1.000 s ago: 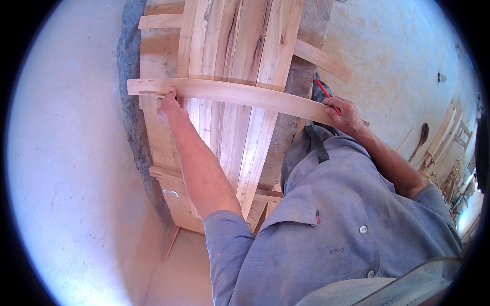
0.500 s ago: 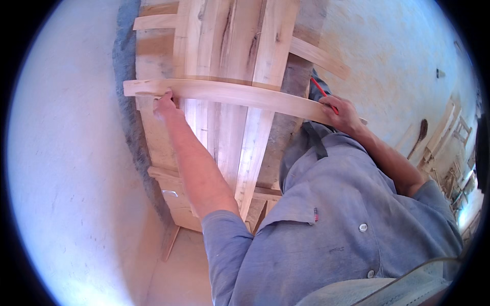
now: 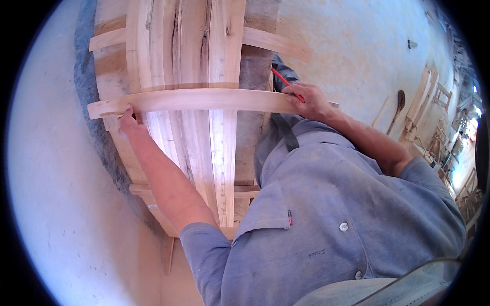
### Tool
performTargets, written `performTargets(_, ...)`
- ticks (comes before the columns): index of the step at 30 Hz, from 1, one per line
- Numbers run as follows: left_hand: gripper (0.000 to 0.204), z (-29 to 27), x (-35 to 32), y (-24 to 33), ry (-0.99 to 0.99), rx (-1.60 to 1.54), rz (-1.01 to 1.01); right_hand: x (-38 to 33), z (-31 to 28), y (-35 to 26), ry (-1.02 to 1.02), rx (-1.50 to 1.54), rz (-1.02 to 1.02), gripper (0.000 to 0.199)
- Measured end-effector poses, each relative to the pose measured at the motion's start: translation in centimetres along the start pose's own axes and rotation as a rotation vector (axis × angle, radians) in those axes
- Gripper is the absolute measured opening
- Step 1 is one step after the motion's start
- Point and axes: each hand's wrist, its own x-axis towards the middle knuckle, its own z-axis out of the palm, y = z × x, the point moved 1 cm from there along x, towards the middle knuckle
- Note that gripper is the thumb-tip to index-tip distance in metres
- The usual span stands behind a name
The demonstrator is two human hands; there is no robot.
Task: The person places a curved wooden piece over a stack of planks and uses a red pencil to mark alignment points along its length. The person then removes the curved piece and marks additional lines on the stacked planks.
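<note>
A row of long planks, pale timber with dark streaks and straight seams, lies side by side on a table whose surface looks worn and mottled. Across the plank row runs a thin wooden slat, smooth and flat, its curve perhaps owed to the lens; whether it touches the planks cannot be told. Just left of the plank row, the left hand pinches the slat's near edge, thumb on the face and the other fingers mostly hidden. Right of the plank row, the right hand is closed round the slat near its other end, with a slim red pencil also held between its fingers. Beyond the slat, another flat strip juts out from the plank row's right side. Well to the right of the plank row, a dark, bristly brush lies near rough lengths of scrap wood.
</note>
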Motion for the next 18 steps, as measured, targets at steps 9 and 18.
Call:
performTargets(9,0.028,0.0,0.1,-0.2,-0.021,-0.016,0.024,-0.5,0.5,0.3,-0.003,0.025,0.027,0.021)
performTargets(18,0.029,-0.4,0.9,-0.5,-0.068,-0.061,0.032,0.2,-0.2,0.0,0.01,-0.004,0.023,0.021)
